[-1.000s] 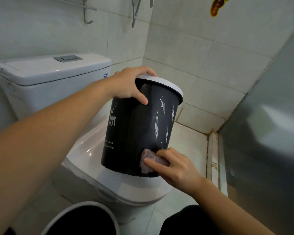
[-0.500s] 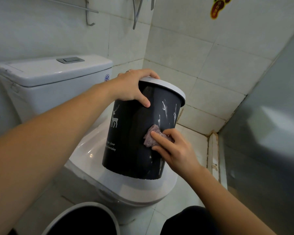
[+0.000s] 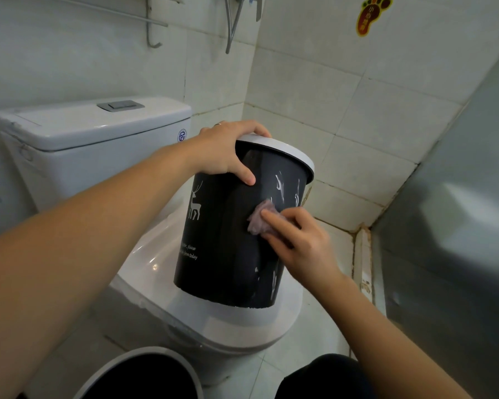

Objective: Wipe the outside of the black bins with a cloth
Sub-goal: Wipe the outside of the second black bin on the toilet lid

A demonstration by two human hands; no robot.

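A black bin (image 3: 222, 249) with a white rim and a white deer print stands tilted on the closed toilet lid (image 3: 242, 326). My left hand (image 3: 225, 151) grips its rim at the top, thumb down on the black wall. My right hand (image 3: 297, 240) holds a small purple cloth (image 3: 258, 218) against the bin's right side, about halfway up, fingers curled over it. White smears streak the wall above and below the cloth. A second black bin (image 3: 139, 375) with a white rim shows at the bottom edge, only its open top visible.
The white toilet cistern (image 3: 92, 133) stands behind at the left. Tiled walls meet in a corner at the back right. A frosted glass panel (image 3: 450, 226) closes off the right side. Metal rails and a hose hang on the wall above.
My right hand has carried the cloth up the bin's side, from near the bottom to about mid height. My left hand has kept its grip on the rim.
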